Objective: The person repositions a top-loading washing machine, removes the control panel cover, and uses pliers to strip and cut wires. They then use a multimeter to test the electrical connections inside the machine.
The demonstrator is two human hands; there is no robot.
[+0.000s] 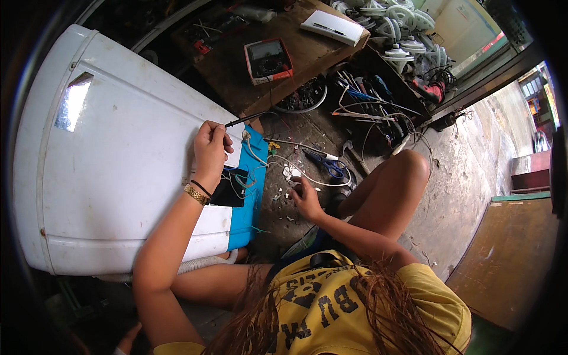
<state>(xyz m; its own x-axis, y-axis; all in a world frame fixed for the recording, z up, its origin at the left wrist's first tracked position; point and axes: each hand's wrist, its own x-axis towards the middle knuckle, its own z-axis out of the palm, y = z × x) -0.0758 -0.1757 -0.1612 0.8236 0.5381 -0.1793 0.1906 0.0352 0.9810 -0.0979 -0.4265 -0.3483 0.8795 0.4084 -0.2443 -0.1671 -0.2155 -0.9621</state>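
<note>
My left hand (210, 151) is closed round a thin black test probe (242, 119), held over the edge of a white appliance (118, 154), like a washing machine, lying on its side. Along the appliance's right end runs a blue panel (239, 238). Several loose wires (245, 180) come out of a dark opening there, beside my left wrist. My right hand (306, 200) hangs above the floor with its fingers loosely bent and apart, and I see nothing in it. Near it are broken white pieces (291, 172) and blue-handled scissors (333, 167).
A multimeter (268, 61) rests on a low wooden table (228, 89), with a white box (332, 28) bearing a pen. Right of it stands a dark box of tools (378, 97). A hammer (356, 157) lies on the floor. White plastic wheels (402, 26) are heaped behind.
</note>
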